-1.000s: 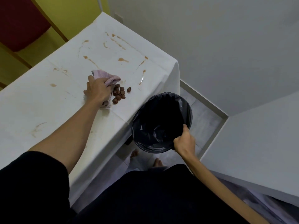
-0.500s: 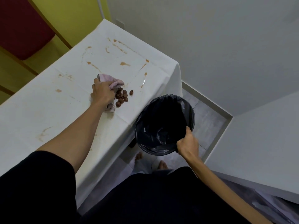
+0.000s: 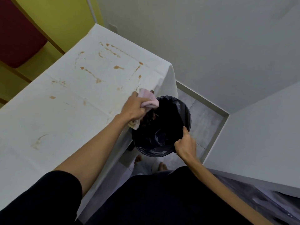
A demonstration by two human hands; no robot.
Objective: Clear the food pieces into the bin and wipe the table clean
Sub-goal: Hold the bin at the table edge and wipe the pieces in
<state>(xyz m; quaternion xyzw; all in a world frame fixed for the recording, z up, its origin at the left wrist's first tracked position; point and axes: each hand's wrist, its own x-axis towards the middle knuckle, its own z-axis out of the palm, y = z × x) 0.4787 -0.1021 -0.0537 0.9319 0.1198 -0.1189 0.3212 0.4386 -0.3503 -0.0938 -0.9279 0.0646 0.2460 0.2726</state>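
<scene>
Blur at the bin point(image 3: 185, 109)
The food pieces point(image 3: 150, 115) are smeared by motion against the black bin and cannot be counted; the cloth point(image 3: 148, 99) is partly covered by the left hand point(image 3: 133, 109).

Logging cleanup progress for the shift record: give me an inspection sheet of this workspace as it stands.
Surface: white-covered table, brown smears across it.
Job's things: pink cloth at the table edge; blurred food pieces under it, over the black-lined bin.
Clutter: nothing seen.
Hands: left hand grips the cloth; right hand grips the bin rim.
Cables: nothing seen.
Surroundings: white walls, yellow wall, grey tiled floor, bare feet.
</scene>
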